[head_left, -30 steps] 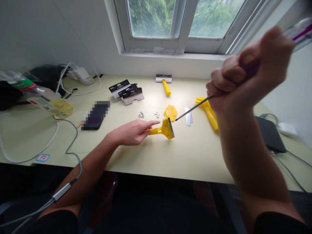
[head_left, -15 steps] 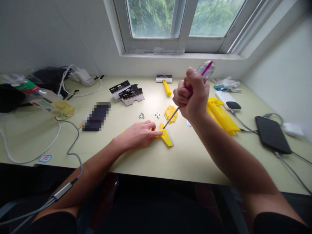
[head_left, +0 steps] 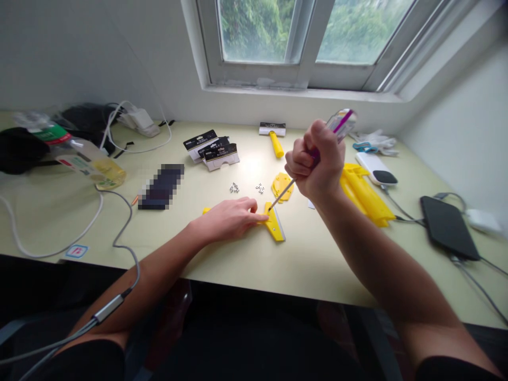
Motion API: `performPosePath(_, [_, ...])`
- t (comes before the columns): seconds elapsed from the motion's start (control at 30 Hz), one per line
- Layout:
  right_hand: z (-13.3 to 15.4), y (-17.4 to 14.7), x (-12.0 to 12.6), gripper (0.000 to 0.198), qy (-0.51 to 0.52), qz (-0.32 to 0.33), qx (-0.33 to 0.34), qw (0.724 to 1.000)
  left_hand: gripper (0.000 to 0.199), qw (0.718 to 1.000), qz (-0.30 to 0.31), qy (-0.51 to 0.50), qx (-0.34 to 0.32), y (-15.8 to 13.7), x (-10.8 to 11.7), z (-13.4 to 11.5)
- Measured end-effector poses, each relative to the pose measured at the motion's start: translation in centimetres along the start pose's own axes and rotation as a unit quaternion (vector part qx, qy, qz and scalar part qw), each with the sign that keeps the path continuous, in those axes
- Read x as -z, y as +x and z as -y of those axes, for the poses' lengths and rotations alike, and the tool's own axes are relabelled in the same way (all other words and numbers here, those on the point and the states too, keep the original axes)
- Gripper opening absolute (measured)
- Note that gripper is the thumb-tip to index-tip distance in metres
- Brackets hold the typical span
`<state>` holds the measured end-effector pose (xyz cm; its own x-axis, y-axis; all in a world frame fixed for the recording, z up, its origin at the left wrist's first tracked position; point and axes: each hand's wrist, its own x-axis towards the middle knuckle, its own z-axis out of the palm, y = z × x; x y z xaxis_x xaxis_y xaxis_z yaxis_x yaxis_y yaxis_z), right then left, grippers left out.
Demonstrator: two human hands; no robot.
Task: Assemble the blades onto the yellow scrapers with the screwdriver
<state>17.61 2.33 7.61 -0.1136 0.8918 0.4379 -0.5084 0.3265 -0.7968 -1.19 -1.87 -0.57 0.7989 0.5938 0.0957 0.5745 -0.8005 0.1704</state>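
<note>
The right hand [head_left: 317,161] is closed in a fist around the screwdriver [head_left: 343,122], whose tip is set against the head of the yellow scraper [head_left: 274,224] at the centre of the frame. By the left hand [head_left: 232,219], its fingers partly curled, the scraper's handle is covered and held on the desk [head_left: 238,264]. Just above, yellow pieces [head_left: 282,185] are placed, with small metal parts [head_left: 234,188] grouped to their left.

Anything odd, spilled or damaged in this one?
The dark, flat rectangular object on the pale-yellow desk shows blocky pixelation, unlike everything around it. The clear, green-banded plastic bottle slants sharply, though lens distortion may explain that. No spill shows; the visible yellow plastic scraper head looks undamaged.
</note>
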Motion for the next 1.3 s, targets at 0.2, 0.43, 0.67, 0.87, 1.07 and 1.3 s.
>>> performPosePath(0.2, [0.2,-0.1,-0.1,0.048,0.002,0.006,-0.007,1.000,0.034,1.000,-0.009,0.000,-0.005,0.0,-0.2,0.2])
performPosePath(0.43, [-0.3,0.4,0.2,0.052,-0.016,-0.070,0.001,0.997,0.034,1.000,0.000,0.007,0.002,0.1,-0.2,0.1])
performPosePath(0.67, [-1.3,0.3,0.0,0.048,-0.096,-0.154,0.070,0.981,0.034,1.000,0.000,0.000,-0.002,0.1,0.0,0.0])
performPosePath(0.87, [-1.5,0.1,0.2,0.031,-0.119,-0.084,0.056,0.988,0.036,1.000,0.005,0.011,-0.006,0.0,0.1,0.0])
performPosePath(1.07, [0.7,-0.1,0.8,0.029,-0.337,-0.052,0.087,0.936,0.037,1.000,0.001,0.014,-0.003,0.0,-0.1,0.1])
performPosePath(1.3, [5.2,0.7,1.1,0.030,-0.543,-0.008,0.141,0.828,0.035,1.000,-0.004,0.003,0.003,0.1,-0.2,0.0])
